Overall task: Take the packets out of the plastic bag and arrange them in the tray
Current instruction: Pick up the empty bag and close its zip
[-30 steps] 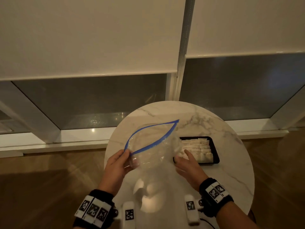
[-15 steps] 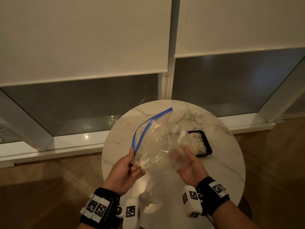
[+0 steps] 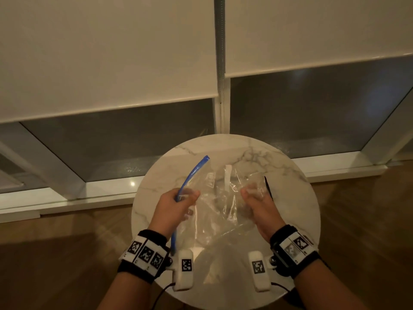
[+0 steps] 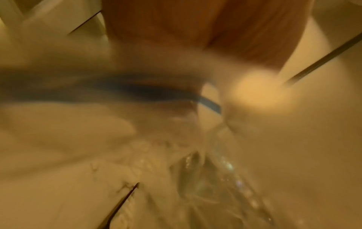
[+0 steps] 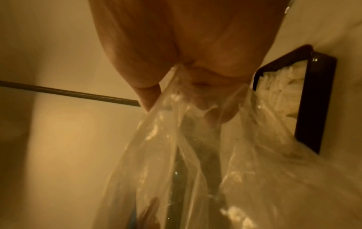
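Note:
A clear plastic bag [image 3: 214, 204] with a blue zip strip [image 3: 190, 175] is stretched between both hands above the round marble table [image 3: 297, 211]. My left hand [image 3: 176, 204] grips the zip end of the bag. My right hand [image 3: 257, 198] pinches the bag's bottom corner [image 5: 188, 93]. I see no packets inside the bag. The black tray [image 5: 311, 108] holds rows of white packets [image 5: 278, 91] just beyond my right hand; in the head view only a sliver of its rim [image 3: 268, 186] shows behind the bag. The left wrist view is blurred, showing the blue strip [image 4: 209, 105].
The small table stands against low windows with white roller blinds [image 3: 111, 52] and a hanging chain [image 3: 220, 41]. Wooden floor [image 3: 55, 253] surrounds the table. A white sill [image 3: 67, 198] runs behind it.
The bag has been pulled wider and flatter between the hands. My right hand shifted from cupping under the bag to pinching its corner, now covering most of the tray in the head view.

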Demonstrator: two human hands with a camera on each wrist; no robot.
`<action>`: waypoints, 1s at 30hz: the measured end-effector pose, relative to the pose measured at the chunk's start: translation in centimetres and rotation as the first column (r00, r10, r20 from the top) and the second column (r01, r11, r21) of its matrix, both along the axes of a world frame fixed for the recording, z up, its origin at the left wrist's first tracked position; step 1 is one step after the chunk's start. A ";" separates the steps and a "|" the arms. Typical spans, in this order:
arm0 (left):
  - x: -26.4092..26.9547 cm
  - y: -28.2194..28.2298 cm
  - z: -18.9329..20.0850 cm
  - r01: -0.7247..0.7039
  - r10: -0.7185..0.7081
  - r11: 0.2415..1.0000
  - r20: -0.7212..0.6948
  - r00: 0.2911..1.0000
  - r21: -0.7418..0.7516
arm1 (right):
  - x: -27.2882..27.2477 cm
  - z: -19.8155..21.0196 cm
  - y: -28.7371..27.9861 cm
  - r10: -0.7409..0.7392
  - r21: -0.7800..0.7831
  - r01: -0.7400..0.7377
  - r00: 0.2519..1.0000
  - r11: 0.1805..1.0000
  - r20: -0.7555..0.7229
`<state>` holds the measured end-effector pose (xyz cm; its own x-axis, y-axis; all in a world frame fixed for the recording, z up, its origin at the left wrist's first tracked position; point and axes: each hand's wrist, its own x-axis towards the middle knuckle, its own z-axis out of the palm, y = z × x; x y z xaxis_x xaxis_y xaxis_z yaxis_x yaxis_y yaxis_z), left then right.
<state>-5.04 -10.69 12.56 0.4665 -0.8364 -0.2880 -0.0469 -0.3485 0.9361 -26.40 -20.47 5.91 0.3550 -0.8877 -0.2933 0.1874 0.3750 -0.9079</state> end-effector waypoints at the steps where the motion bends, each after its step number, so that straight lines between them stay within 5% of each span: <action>1: -0.8 -0.3 -0.1 -0.017 0.018 0.999 0.036 0.999 -0.027 | -1.2 0.4 -0.2 -0.002 -0.026 0.001 1.000 1.000 -0.017; 5: -3.5 -0.9 -1.7 -0.061 0.068 0.997 0.153 0.986 -0.052 | -5.8 1.5 -1.5 -0.057 -0.119 0.046 0.994 0.992 -0.095; 8: -6.2 -1.0 -2.6 -0.157 0.165 0.983 0.089 0.982 -0.095 | -7.7 1.3 -2.1 -0.056 -0.120 0.047 0.995 0.992 -0.078; 12: -8.9 -0.7 -2.5 -0.252 0.246 0.956 -0.054 0.968 -0.153 | -10.9 0.2 -2.1 0.045 0.060 -0.051 0.994 0.997 0.096; 16: -10.7 -0.4 -3.1 -0.240 0.222 0.953 -0.111 0.969 -0.185 | -13.1 -2.0 -0.2 0.214 0.182 -0.227 0.973 0.957 0.085; 22: -11.0 0.0 -3.4 -0.207 0.166 0.956 -0.199 0.966 -0.206 | -15.1 -0.4 -0.7 0.161 -0.143 -0.195 0.961 0.970 -0.223; 30: -11.0 -1.3 -0.1 -0.057 0.051 0.957 -0.029 0.998 -0.286 | -15.8 2.9 -2.0 0.151 -0.442 -0.286 0.937 0.850 -0.316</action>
